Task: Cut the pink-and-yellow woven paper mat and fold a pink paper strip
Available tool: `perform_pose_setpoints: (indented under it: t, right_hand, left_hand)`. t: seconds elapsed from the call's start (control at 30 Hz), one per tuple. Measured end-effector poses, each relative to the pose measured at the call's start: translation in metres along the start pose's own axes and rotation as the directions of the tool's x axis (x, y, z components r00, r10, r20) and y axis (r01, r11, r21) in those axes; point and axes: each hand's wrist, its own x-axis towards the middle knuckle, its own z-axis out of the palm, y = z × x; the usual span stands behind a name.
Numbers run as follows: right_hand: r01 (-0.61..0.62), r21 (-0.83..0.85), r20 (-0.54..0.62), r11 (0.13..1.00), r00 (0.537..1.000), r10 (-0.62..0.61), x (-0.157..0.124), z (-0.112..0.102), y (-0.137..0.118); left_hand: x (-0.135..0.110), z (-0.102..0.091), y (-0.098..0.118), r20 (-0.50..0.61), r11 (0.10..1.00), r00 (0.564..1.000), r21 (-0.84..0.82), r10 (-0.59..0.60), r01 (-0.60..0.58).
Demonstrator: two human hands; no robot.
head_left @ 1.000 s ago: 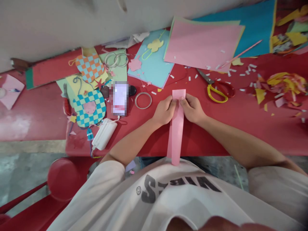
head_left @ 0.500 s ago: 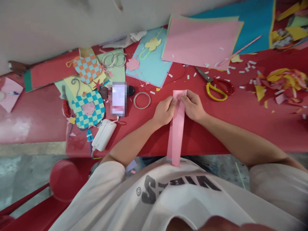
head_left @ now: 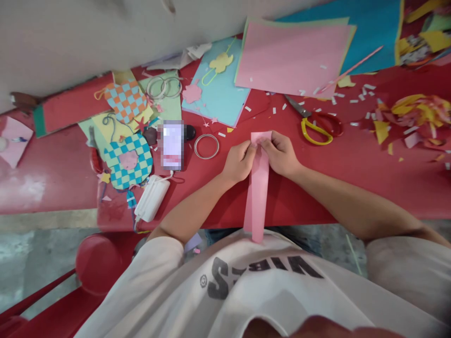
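Note:
A long pink paper strip (head_left: pixel 257 192) lies on the red table (head_left: pixel 352 173) and hangs over its near edge toward my shirt. My left hand (head_left: pixel 239 162) pinches the strip's far end from the left. My right hand (head_left: pixel 280 154) pinches the same end from the right, fingers curled. A small folded part of the strip shows just beyond my fingertips.
Yellow and red scissors (head_left: pixel 315 124) lie to the right of my hands. A ring (head_left: pixel 206 146), a phone (head_left: pixel 171 144) and woven checkered paper pieces (head_left: pixel 129 159) sit to the left. Pink and blue sheets (head_left: pixel 292 56) lie at the back, paper scraps (head_left: pixel 416 117) at right.
My fingers have shifted slightly on the strip's far end, and less of that end shows beyond them. Both hands stay in the same place.

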Motion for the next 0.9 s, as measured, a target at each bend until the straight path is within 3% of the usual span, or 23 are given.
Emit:
perform_pose_setpoints:
  t: [0.63, 0.77, 0.9]
  right_hand:
    - [-0.011, 0.054, 0.039, 0.998, 0.999, 0.009, 0.0002, 0.0000, -0.0046]
    - [-0.021, 0.075, 0.032, 0.997, 0.999, 0.019, -0.0006, -0.0004, -0.0046]
    - [-0.035, 0.043, 0.067, 0.998, 0.997, 0.032, -0.0010, 0.0005, -0.0036]
  left_hand:
    - [0.0006, 0.0001, -0.0038, 0.000, 1.000, 1.000, 0.016, 0.019, -0.019]
    - [0.0013, -0.0003, -0.0035, 0.005, 0.999, 1.000, -0.046, -0.013, 0.013]
    - [0.0044, -0.0022, -0.0047, -0.061, 0.990, 0.997, -0.141, -0.037, 0.028]
